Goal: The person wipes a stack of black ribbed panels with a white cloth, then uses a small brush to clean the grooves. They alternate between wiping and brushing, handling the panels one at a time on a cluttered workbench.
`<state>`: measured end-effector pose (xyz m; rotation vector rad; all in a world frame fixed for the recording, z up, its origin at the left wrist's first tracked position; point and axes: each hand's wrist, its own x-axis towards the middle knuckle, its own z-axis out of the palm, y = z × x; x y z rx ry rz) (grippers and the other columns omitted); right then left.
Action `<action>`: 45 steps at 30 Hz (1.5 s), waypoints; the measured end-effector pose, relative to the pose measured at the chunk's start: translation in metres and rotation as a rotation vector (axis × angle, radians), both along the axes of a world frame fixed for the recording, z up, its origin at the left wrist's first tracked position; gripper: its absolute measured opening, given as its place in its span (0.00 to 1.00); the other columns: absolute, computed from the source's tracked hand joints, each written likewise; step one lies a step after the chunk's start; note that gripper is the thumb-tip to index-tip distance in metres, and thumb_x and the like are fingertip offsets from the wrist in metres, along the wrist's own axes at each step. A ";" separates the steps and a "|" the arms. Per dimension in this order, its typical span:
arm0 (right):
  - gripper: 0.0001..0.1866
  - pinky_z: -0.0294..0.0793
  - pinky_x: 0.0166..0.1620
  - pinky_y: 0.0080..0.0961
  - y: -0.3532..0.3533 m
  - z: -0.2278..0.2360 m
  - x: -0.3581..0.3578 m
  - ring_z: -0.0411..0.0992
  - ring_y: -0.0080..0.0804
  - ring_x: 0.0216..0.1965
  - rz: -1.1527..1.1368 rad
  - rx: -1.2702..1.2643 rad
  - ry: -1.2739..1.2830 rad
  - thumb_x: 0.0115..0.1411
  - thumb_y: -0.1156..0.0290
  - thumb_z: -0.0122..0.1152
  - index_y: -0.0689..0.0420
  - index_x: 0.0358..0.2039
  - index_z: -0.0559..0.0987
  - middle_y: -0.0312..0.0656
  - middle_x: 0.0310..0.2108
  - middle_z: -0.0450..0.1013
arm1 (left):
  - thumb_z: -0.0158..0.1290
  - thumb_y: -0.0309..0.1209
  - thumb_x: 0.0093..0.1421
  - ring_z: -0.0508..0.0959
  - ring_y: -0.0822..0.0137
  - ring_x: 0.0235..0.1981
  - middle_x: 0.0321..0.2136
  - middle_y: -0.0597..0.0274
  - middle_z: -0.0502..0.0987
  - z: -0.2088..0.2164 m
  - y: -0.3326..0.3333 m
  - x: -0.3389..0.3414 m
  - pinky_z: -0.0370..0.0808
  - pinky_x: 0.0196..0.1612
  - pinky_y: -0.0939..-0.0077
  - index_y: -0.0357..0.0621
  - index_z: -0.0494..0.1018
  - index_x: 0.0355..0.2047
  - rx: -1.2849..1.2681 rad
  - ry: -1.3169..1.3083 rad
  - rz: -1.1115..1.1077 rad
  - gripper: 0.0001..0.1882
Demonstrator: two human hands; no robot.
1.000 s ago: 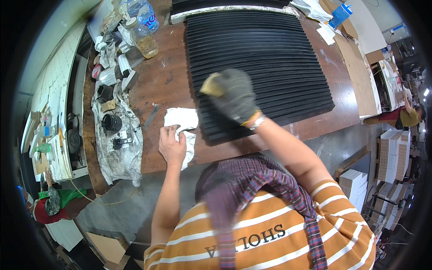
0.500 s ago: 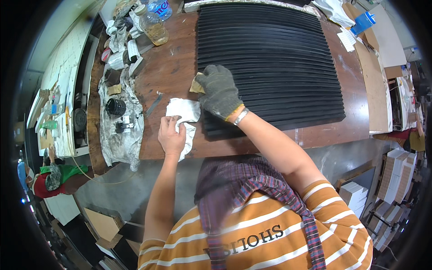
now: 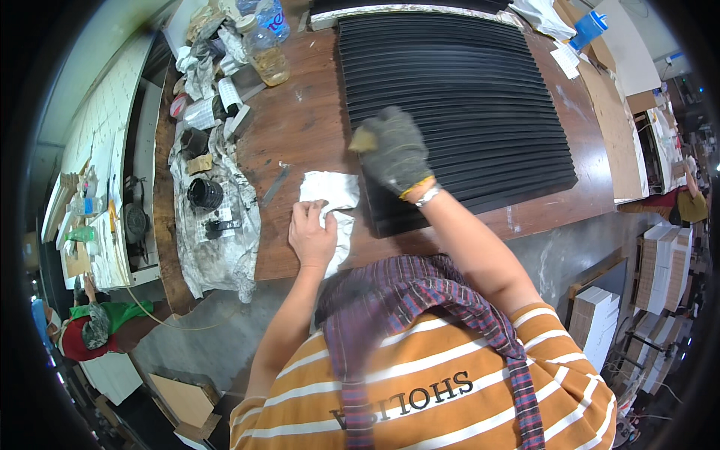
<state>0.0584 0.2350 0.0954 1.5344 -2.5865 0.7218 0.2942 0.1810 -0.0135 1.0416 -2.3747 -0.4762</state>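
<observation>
My gloved right hand (image 3: 396, 152) is closed around a tan pad (image 3: 364, 140) over the left edge of a black ridged panel (image 3: 457, 112). The pad's tip juts out past the fingers; the rest is hidden by the dark grey glove. My bare left hand (image 3: 313, 236) presses curled fingers onto a crumpled white cloth (image 3: 330, 189), its thumb along the cloth's near part. That cloth lies on the brown wooden table (image 3: 289, 135), just left of the panel's near corner. A thin grey strip (image 3: 276, 186) lies beyond my left hand.
To the left, a stained white sheet (image 3: 214, 270) carries a black cup-like container (image 3: 204, 194) and another tan piece (image 3: 199, 164). A bottle of yellowish liquid (image 3: 266, 56) stands at the back left. At the far right is a blue bottle (image 3: 589, 30). A co-worker (image 3: 97, 330) is at the left.
The whole view has shifted slightly. My right hand has moved a little inward over the panel with the tan pad. My left hand stays on the white cloth.
</observation>
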 end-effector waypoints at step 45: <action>0.21 0.82 0.50 0.36 0.162 -0.012 -0.170 0.80 0.43 0.43 -0.585 -0.045 0.193 0.50 0.67 0.81 0.56 0.45 0.85 0.45 0.42 0.81 | 0.61 0.32 0.54 0.78 0.52 0.43 0.41 0.58 0.74 0.001 -0.001 0.004 0.74 0.44 0.57 0.47 0.81 0.45 0.033 0.024 -0.116 0.17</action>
